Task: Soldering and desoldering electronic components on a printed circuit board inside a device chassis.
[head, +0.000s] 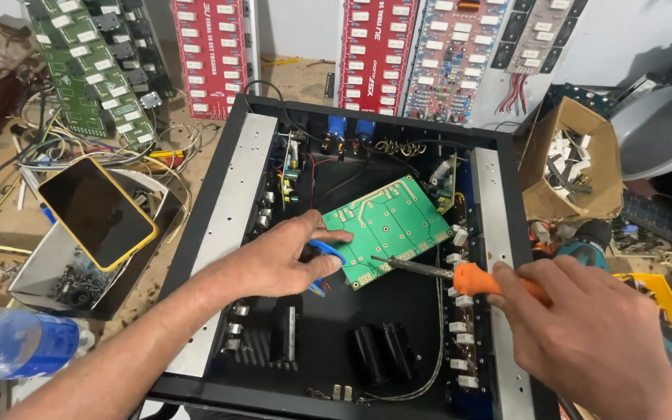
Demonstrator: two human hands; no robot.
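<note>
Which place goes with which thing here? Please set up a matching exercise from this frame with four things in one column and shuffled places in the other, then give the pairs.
Things:
1. green circuit board
2. soldering iron
3. phone in yellow case
4. cardboard box

Places:
A. lying on a metal tray left of the black chassis
B. held in the right hand, tip on the board
C. right of the chassis, full of small parts
D. inside the chassis, steadied by the left hand

Pairs: 1-D, 2-B, 3-A, 4-C
</note>
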